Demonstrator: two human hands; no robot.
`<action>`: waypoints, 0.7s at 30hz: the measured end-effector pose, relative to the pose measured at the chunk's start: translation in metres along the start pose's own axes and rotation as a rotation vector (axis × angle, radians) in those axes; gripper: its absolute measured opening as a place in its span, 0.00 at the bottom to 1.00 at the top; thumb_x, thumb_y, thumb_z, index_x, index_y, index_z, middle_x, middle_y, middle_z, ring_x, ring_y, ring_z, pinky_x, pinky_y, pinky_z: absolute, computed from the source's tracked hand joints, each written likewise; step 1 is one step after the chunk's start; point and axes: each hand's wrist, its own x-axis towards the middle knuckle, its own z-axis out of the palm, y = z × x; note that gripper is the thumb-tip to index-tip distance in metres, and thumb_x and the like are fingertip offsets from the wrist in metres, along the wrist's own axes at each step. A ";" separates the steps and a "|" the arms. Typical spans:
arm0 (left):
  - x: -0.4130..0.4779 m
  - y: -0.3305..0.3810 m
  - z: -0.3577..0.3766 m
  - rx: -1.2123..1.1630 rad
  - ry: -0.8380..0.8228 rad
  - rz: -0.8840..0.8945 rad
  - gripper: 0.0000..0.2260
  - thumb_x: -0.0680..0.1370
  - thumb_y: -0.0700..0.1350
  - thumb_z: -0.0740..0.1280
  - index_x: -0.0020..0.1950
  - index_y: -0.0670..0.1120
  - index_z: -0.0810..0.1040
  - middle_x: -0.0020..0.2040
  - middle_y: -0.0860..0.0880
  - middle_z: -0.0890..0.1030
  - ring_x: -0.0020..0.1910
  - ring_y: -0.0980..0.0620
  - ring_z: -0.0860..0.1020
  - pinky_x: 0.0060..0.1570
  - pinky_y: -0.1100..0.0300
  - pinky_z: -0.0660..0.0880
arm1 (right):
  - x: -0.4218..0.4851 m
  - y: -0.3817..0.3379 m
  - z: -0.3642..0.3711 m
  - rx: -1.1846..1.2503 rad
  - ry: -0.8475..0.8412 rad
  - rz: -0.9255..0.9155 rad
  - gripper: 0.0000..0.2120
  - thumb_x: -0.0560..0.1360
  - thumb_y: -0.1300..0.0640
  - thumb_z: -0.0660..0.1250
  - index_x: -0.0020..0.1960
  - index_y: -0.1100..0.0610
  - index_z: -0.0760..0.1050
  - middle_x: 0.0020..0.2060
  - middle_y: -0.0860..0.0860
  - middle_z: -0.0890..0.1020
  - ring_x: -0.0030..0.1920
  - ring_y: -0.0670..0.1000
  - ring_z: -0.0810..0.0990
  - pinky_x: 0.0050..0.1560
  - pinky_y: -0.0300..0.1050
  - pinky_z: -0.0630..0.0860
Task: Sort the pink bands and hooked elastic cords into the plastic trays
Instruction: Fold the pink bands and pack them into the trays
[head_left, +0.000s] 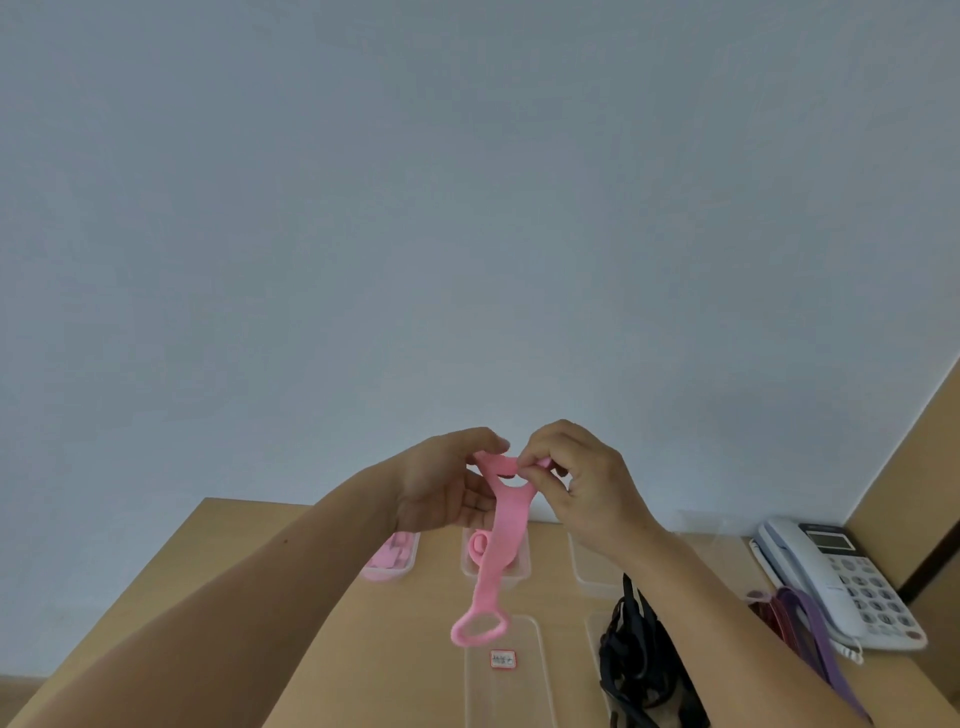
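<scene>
Pink band (506, 540), one, left hand (447, 486), right hand (584, 480)

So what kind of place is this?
Probably an office or workroom: a corded desk phone sits on a wooden desk against a plain wall, with clear plastic trays laid out.

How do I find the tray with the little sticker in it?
Look at the wooden table, at the side nearest the person. Below the dangling loop of the pink band lies a clear tray, just left of the black cords. It alone shows a small red-edged sticker.
</scene>
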 end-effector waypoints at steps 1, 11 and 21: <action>0.001 0.000 0.000 0.000 0.003 -0.003 0.11 0.77 0.45 0.67 0.54 0.38 0.77 0.46 0.38 0.81 0.40 0.42 0.81 0.41 0.54 0.80 | 0.000 -0.001 0.001 -0.016 0.000 -0.017 0.04 0.75 0.64 0.71 0.43 0.57 0.81 0.41 0.43 0.77 0.41 0.42 0.74 0.44 0.32 0.69; -0.002 0.003 -0.002 0.033 0.024 0.138 0.05 0.75 0.31 0.68 0.49 0.39 0.80 0.40 0.42 0.83 0.38 0.47 0.83 0.37 0.58 0.80 | 0.003 0.006 0.003 0.225 -0.032 0.205 0.06 0.72 0.61 0.75 0.45 0.51 0.81 0.42 0.44 0.80 0.42 0.48 0.79 0.39 0.38 0.73; 0.004 -0.003 -0.002 0.345 0.203 0.449 0.13 0.75 0.32 0.70 0.58 0.42 0.76 0.50 0.41 0.79 0.43 0.48 0.83 0.46 0.57 0.81 | 0.016 0.002 0.003 0.500 -0.126 0.678 0.04 0.75 0.58 0.71 0.48 0.57 0.79 0.35 0.53 0.85 0.33 0.53 0.83 0.33 0.44 0.77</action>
